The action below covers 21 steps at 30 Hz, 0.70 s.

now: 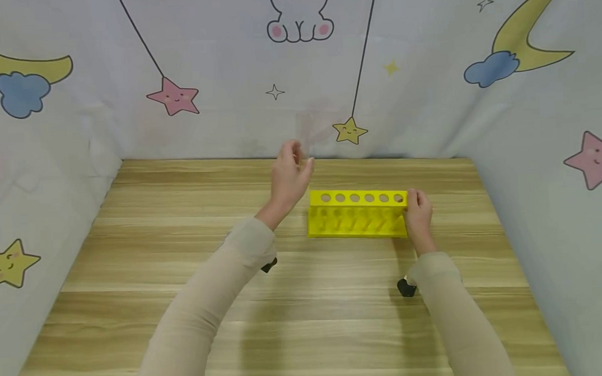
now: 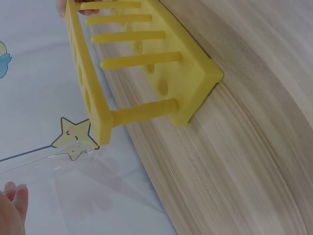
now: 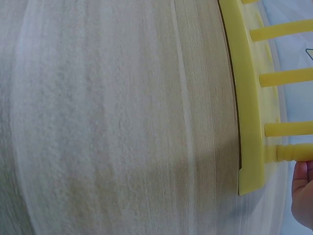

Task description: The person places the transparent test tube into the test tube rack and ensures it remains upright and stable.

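Note:
A yellow test tube rack (image 1: 357,204) stands on the wooden table, a row of round holes along its top plate. My right hand (image 1: 419,212) grips the rack's right end, with fingers by the end post in the right wrist view. My left hand (image 1: 289,177) is raised beyond the rack's left end, near the back wall. In the left wrist view, its fingers (image 2: 19,200) pinch a clear test tube (image 2: 73,150), whose rounded end shows in front of a printed star. None of the rack's holes visibly holds a tube.
White cloth walls (image 1: 237,112) printed with stars, moons and clouds close off the back and both sides of the table (image 1: 181,215). Small black pieces (image 1: 407,287) show under both sleeves at the wrists.

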Each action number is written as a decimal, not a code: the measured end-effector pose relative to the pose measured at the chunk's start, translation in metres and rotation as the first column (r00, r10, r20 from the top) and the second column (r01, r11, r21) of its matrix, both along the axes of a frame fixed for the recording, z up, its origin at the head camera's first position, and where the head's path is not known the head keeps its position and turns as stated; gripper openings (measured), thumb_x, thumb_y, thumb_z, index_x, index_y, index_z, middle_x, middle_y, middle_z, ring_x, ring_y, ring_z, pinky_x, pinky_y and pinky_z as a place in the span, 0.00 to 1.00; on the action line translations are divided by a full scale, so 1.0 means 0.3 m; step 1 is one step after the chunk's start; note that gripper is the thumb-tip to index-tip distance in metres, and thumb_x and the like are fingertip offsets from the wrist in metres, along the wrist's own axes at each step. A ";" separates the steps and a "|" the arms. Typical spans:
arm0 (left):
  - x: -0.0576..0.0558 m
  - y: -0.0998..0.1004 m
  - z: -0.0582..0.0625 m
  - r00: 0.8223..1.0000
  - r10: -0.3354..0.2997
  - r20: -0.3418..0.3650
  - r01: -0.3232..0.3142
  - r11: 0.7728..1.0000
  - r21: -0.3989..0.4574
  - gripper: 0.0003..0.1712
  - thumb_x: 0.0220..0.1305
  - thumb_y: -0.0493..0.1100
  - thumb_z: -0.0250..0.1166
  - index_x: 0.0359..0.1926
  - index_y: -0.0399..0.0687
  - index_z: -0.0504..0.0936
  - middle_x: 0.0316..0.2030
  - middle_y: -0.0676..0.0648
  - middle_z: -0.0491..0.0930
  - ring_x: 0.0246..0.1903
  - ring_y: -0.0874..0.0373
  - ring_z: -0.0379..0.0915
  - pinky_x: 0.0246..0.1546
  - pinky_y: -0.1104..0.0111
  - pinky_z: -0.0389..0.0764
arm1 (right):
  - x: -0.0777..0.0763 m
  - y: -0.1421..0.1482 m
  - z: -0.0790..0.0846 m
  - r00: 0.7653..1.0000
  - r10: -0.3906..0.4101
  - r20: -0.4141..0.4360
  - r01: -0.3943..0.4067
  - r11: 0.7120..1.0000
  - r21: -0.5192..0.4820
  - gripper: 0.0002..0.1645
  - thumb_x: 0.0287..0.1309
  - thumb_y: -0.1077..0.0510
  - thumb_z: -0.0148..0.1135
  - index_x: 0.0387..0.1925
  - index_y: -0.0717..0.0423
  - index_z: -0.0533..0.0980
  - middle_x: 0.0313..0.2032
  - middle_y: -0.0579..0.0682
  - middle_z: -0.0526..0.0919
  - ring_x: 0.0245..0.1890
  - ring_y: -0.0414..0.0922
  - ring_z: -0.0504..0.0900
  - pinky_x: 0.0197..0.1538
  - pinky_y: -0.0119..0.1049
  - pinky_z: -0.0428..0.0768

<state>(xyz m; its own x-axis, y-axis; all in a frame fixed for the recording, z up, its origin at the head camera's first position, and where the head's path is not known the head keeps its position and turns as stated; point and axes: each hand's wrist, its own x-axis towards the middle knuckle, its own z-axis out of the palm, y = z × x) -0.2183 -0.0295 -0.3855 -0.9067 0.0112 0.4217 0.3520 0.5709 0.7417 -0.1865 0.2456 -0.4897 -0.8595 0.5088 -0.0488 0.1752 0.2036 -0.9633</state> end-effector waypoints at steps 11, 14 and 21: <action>0.008 0.035 0.021 1.000 -0.023 0.007 0.023 1.000 0.000 0.20 0.57 0.41 0.59 0.48 0.36 0.66 0.32 0.46 0.70 0.34 0.55 0.70 0.33 0.71 0.75 | 0.006 -0.003 0.002 1.000 0.002 -0.011 -0.002 1.000 -0.007 0.16 0.63 0.49 0.43 0.33 0.57 0.70 0.26 0.43 0.68 0.28 0.38 0.66 0.30 0.23 0.68; 0.010 0.046 0.025 0.999 -0.031 0.013 0.031 1.000 0.003 0.20 0.57 0.42 0.58 0.48 0.37 0.66 0.31 0.46 0.70 0.34 0.55 0.70 0.34 0.71 0.75 | 0.008 -0.002 0.003 1.000 0.009 -0.009 -0.009 1.000 -0.012 0.16 0.63 0.49 0.43 0.33 0.56 0.70 0.27 0.43 0.68 0.29 0.37 0.66 0.31 0.24 0.68; 0.013 0.065 0.022 0.999 -0.048 0.017 0.048 0.999 0.004 0.19 0.57 0.42 0.58 0.47 0.38 0.66 0.31 0.46 0.69 0.33 0.56 0.68 0.32 0.72 0.74 | 0.010 -0.001 0.005 1.000 0.021 -0.004 -0.021 1.000 -0.016 0.17 0.63 0.48 0.41 0.36 0.57 0.70 0.28 0.42 0.68 0.29 0.38 0.66 0.31 0.23 0.67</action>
<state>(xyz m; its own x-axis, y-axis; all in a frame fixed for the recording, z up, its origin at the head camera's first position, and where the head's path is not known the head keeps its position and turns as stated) -0.2143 -0.0099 -0.3788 -0.9122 0.0532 0.4062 0.3660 0.5511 0.7499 -0.1833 0.2452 -0.4881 -0.8700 0.4901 -0.0537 0.1675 0.1913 -0.9671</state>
